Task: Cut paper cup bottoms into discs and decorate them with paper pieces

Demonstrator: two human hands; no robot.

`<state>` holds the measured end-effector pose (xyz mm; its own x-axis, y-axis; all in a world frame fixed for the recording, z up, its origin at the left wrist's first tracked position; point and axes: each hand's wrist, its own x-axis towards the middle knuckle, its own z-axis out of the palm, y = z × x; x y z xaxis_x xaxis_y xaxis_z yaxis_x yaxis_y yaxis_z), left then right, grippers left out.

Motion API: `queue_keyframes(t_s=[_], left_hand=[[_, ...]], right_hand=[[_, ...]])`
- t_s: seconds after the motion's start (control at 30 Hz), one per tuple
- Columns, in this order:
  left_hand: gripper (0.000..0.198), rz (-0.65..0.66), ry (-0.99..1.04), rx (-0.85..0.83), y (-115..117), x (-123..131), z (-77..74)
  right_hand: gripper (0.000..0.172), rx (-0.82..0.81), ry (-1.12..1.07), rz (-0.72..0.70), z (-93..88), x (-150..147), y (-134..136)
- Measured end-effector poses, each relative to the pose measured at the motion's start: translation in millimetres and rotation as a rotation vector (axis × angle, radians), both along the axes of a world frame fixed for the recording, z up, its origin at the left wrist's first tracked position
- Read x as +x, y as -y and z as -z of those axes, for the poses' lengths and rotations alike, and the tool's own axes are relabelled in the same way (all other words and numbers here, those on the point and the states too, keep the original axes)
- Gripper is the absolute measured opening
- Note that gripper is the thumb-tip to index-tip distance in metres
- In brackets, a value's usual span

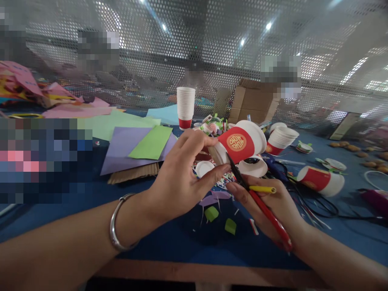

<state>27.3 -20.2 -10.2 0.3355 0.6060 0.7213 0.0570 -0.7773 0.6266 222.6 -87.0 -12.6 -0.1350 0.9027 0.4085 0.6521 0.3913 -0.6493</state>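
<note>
My left hand (pixel 177 178), with a silver bangle at the wrist, grips a red-and-white paper cup (pixel 250 141) by its base. The cup is tilted on its side, its rim towards the upper right and a gold emblem facing me. In my right hand (pixel 266 202) is a slim red-handled tool (pixel 269 218) whose dark, narrow tip meets the cup near its base. Whether it is a knife or scissors I cannot tell. A short yellow stick (pixel 262 189) pokes out beside that hand's fingers. Paper scraps (pixel 211 213) lie on the blue table below.
A tall stack of paper cups (pixel 186 107) stands at the back. More cups (pixel 280 139) and a cup lying on its side (pixel 321 180) are on the right, near black cables (pixel 329 206). Purple paper (pixel 121 151) and green paper (pixel 153 142) lie left. Behind stands a cardboard box (pixel 253 101).
</note>
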Motion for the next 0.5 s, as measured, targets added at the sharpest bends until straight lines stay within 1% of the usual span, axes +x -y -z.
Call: queue_keyframes(t_s=[0.07, 0.1, 0.17, 0.23, 0.33, 0.43, 0.5], left_hand=[[0.035, 0.016, -0.002, -0.004, -2, -1, -3.6], [0.034, 0.049, 0.011, -0.053, -2, -1, -6.1], [0.032, 0.152, 0.067, -0.24, -4, 0, -11.1], [0.035, 0.242, 0.155, -0.449, -6, 3, -14.9], [0.043, 0.298, 0.269, -0.69, -8, 7, -16.5], [0.03, 0.369, 0.311, -0.857, -9, 9, -15.6], [0.022, 0.393, 0.339, -0.893, -8, 10, -15.3]], right_hand=[[0.026, 0.026, 0.011, -0.01, -0.4, 0, -1], [0.022, 0.033, 0.003, -0.015, -1.0, 0, -1], [0.021, 0.047, -0.019, -0.015, -3.1, 0, -1], [0.023, 0.061, -0.017, -0.012, -5.7, 0, -2], [0.022, 0.089, -0.014, -0.015, -8.0, 0, -4], [0.024, 0.072, -0.036, -0.012, -6.3, 0, -5], [0.027, 0.046, -0.034, -0.001, -4.2, 0, -5]])
